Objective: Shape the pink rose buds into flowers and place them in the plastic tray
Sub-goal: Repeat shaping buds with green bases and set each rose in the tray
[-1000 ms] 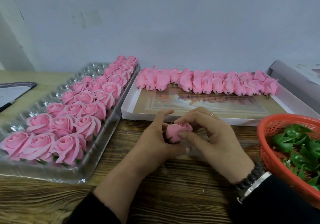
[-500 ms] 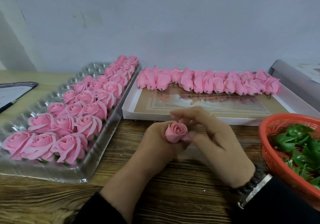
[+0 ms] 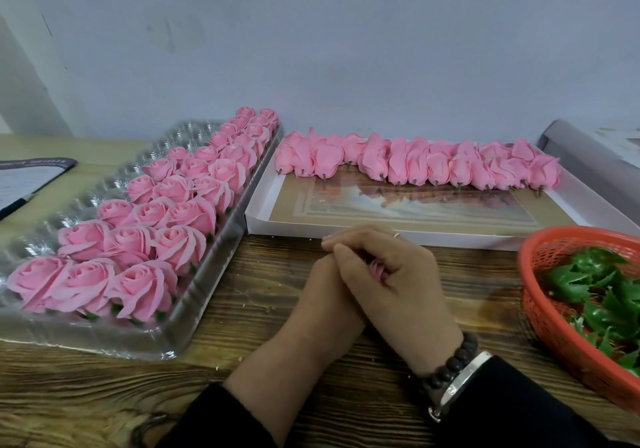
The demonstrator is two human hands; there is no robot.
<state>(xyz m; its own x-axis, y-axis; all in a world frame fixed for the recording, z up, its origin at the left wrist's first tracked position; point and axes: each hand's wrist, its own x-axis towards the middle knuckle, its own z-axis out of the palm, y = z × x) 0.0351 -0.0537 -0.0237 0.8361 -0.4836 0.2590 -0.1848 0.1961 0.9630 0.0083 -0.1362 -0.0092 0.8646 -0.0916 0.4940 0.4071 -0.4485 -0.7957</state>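
Between our cupped palms, low over the brown wood-grain desk [image 3: 242, 361], sits the pink foam rose bud [image 3: 376, 269]; only a sliver of petal shows in the gap. The fingers [image 3: 349, 241] of our right hand [image 3: 398, 281] curl over the top and wrap it; our left hand [image 3: 322, 295] cups it from below and the side, its fingers hidden under the right. Both hands are closed round the bud, probably pressing the petals into a round flower shape.

Left of the hands, the clear plastic blister tray [image 3: 166, 340] holds rows of finished pink open roses [image 3: 138, 285], seated in its pockets so they keep their form; the far-left pockets are unfilled. Behind the hands, a shallow white cardboard box lid [image 3: 381, 233] carries a row of unshaped pink buds [image 3: 415, 163] along its far edge, stems towards us, easy to pick. At right, an orange plastic mesh basket [image 3: 540, 312] holds green plastic sepals [image 3: 588, 285].
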